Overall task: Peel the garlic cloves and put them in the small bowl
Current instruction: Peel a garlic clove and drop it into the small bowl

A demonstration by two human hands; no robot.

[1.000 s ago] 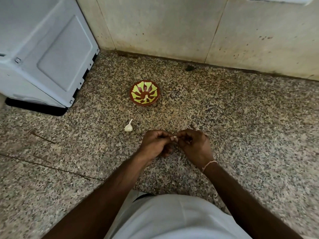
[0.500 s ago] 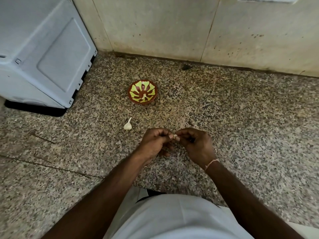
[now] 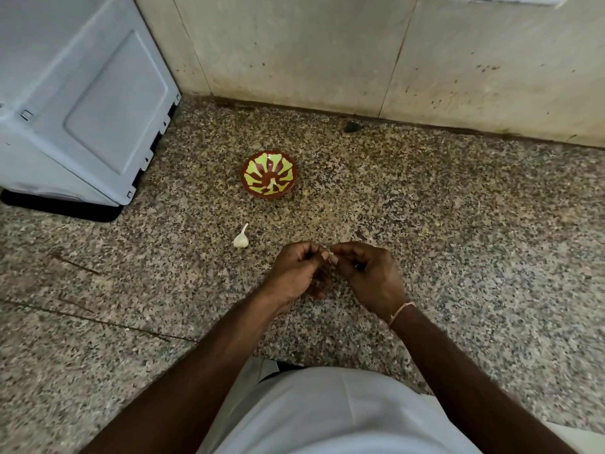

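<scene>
A small brown bowl (image 3: 269, 174) with a yellow-green petal pattern stands on the speckled granite counter (image 3: 458, 240); a pale piece lies at its bottom. A white garlic bulb (image 3: 241, 239) with a short stalk lies nearer me, left of my hands. My left hand (image 3: 299, 273) and my right hand (image 3: 366, 276) meet fingertip to fingertip over the counter and both pinch a small garlic clove (image 3: 332, 258), mostly hidden by the fingers.
A white appliance (image 3: 75, 93) stands at the back left on a black base. A stained tiled wall (image 3: 393, 50) closes the back of the counter. A dark speck (image 3: 351, 126) lies by the wall. My white garment (image 3: 327, 414) fills the bottom.
Both hands stay together on the clove, fingers shifting slightly. The camera has tilted a little; bowl and bulb stay where they were.
</scene>
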